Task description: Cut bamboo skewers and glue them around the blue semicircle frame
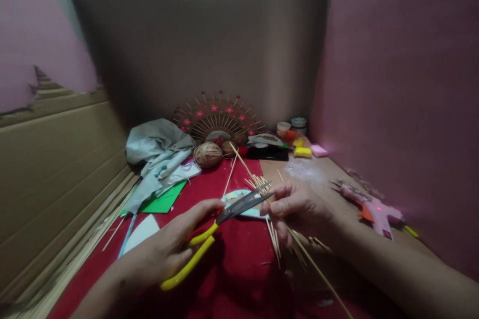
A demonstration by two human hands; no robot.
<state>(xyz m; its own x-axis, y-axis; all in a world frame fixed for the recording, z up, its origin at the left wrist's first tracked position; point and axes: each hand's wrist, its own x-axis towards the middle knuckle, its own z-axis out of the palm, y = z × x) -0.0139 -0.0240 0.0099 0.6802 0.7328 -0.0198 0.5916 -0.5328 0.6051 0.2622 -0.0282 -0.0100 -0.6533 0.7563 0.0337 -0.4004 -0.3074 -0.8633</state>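
My left hand (172,244) grips yellow-handled scissors (209,234), whose dark blades point right toward a bundle of thin wooden sticks (277,232). My right hand (299,209) is closed around that bundle, holding it just above the red cloth (239,269). The blade tips sit beside the sticks' upper ends, close to my right fingers. A small round plate (235,194) lies under the blades.
A stick fan decorated with pink flowers (219,117) leans on the back wall, with a twine ball (208,154), crumpled grey cloth (159,152), green paper (164,202), small jars (292,127) and a pink glue gun (374,209) at right. Cardboard walls enclose the space.
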